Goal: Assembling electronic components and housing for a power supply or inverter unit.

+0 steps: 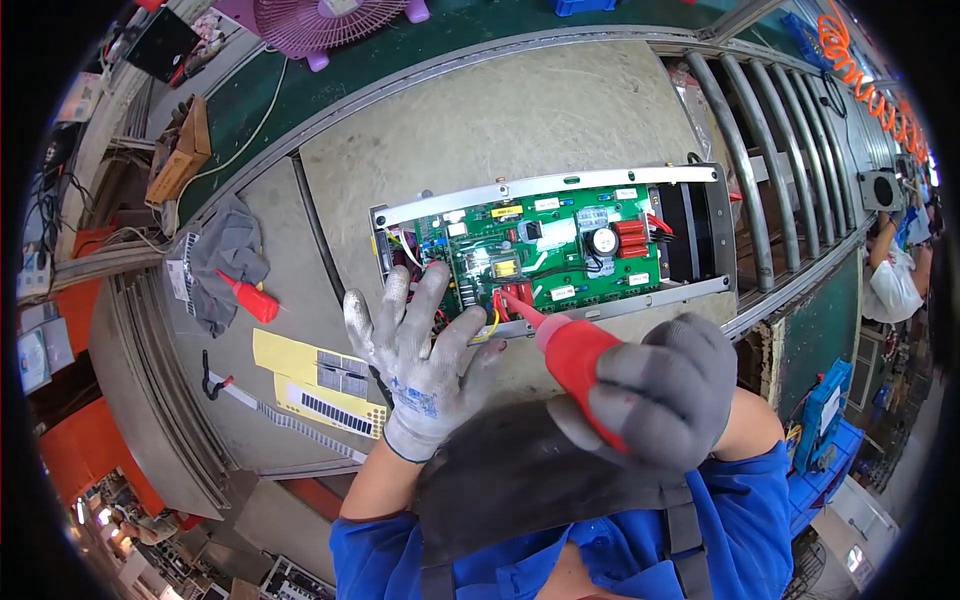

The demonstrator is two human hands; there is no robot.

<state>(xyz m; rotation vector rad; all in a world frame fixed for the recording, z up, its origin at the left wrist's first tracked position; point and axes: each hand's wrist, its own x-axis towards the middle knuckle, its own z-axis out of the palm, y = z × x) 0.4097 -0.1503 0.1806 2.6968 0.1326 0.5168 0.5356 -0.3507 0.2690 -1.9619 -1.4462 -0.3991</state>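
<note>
A: Where's the work sitting, and what's the grip like?

B: The green rectangular circuit board point(560, 225) sits in a long silver metal frame point(455, 206) on the grey table point(400, 130), one end by the table's right edge. Right hand point(670, 390) is wrapped snugly round what looks like a red plastic squeeze bottle with a pink cone nozzle point(582, 358). Left hand point(425, 385) is spread over the board's other end; can't tell if the thumb touches the thin yellow wire point(494, 325).

A: Tips for keeping that nozzle tidy?

B: I'd keep the left fingers light, just steadying the frame, and clear of the tip. It's pointed at the small red blocks point(520, 294) on the side toward the table's near edge, so imo hold that slant, squeeze gently, ease off before lifting. Don't lean on the parts, and mind the wire, it could snag.
</note>
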